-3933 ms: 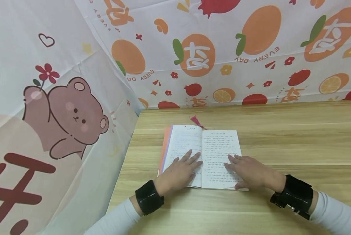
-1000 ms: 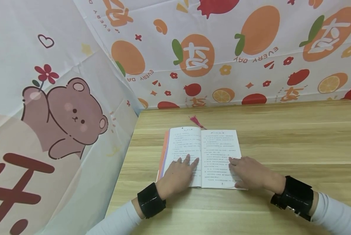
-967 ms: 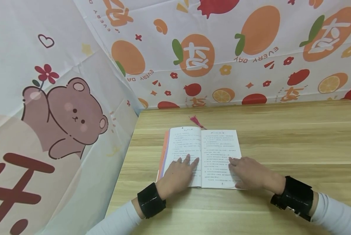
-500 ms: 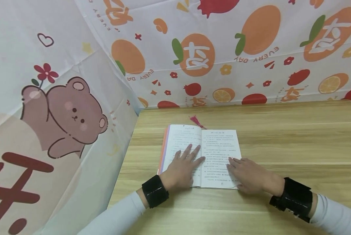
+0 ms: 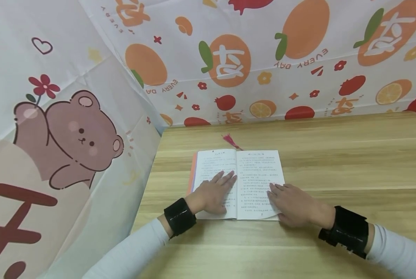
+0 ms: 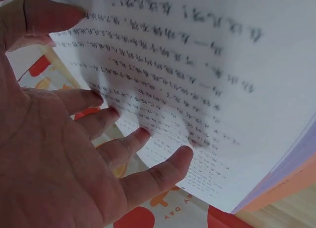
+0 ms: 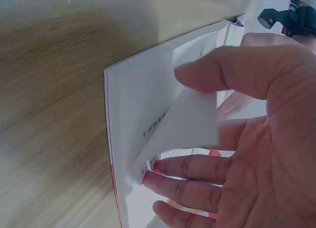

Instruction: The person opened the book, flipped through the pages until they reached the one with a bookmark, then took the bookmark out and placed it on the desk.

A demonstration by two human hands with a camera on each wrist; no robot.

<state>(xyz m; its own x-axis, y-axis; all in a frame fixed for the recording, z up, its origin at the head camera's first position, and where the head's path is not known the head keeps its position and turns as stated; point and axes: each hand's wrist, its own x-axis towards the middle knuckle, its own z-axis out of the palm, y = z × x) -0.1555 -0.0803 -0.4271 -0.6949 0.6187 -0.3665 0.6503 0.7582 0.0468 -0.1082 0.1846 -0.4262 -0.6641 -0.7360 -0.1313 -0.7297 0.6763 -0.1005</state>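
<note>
An open book (image 5: pixel 256 166) with printed pages lies on the wooden table, its orange and purple edges showing at the left. My left hand (image 5: pixel 213 193) rests on the left page with straight, spread fingers; the left wrist view shows its fingertips (image 6: pixel 183 156) at the printed text. At the lower right corner of the book is my right hand (image 5: pixel 293 203). In the right wrist view, the corner of the right page (image 7: pixel 190 122) bends up between the thumb and index finger, which pinch it. The other fingers reach over the page.
A pink tassel (image 5: pixel 230 140) sticks out above the book's top edge. The wooden table (image 5: pixel 351 162) extends to the right and in front. A fruit-print cloth (image 5: pixel 180 73) hangs behind it, and a bear-print cloth (image 5: pixel 86 131) hangs on the left.
My left hand spread across the gutter, then drew back onto the left page. The right page's lower corner now lifts at my right hand. The head view has shifted slightly.
</note>
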